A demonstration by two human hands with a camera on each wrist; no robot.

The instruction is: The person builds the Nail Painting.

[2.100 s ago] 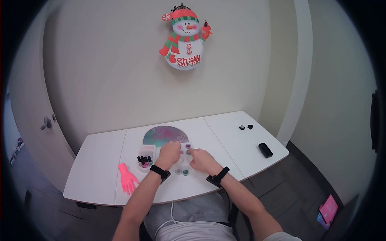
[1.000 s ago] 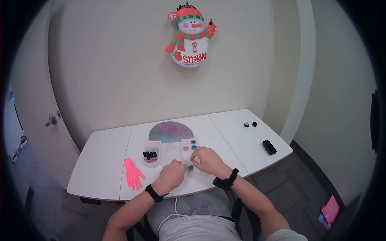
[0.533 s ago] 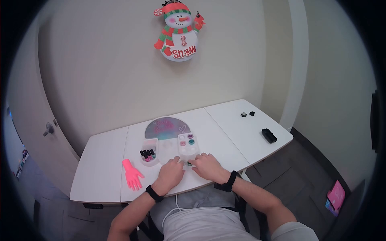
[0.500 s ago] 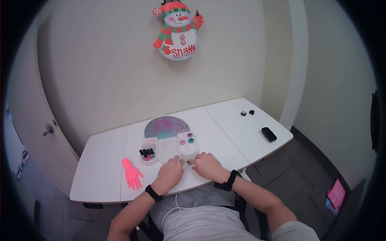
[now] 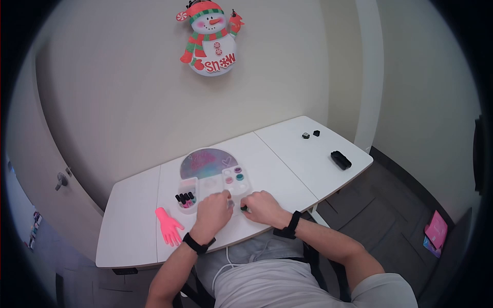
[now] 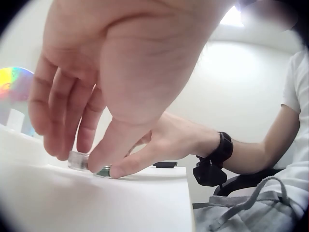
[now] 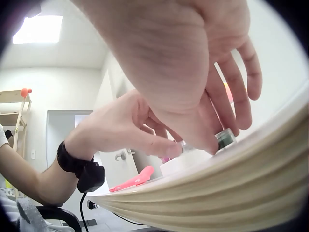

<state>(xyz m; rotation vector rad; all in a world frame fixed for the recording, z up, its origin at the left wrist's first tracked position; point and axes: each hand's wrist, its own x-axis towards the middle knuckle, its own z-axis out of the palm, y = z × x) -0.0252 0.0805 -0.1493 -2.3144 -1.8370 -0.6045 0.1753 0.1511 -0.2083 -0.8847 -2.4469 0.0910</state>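
Observation:
My left hand (image 5: pixel 214 211) is low over the front of the white table, its thumb and fingers around a small clear jar (image 6: pixel 77 160). Close by on its right, my right hand (image 5: pixel 264 207) pinches a small jar of green glitter (image 7: pixel 225 138) between thumb and fingers. Both jars are at the tabletop, largely covered by the hands in the head view. Just beyond them, a white tray (image 5: pixel 245 186) with round wells holds small pots, among them a purple pot (image 5: pixel 238 170), a teal pot (image 5: pixel 240 177) and a pink pot (image 5: pixel 229 180).
Behind the tray stands a shiny half-round panel (image 5: pixel 205 163) with pink lettering. Several black-capped nail polish bottles (image 5: pixel 185 199) fill a clear holder left of the hands. A pink model hand (image 5: pixel 167 226) lies further left. A black case (image 5: pixel 341 160) sits at the right end.
Both hands have come back from over the tray to the two jars at the front. Left and right thumbs and fingers have closed around them. The head view has shifted rightward.

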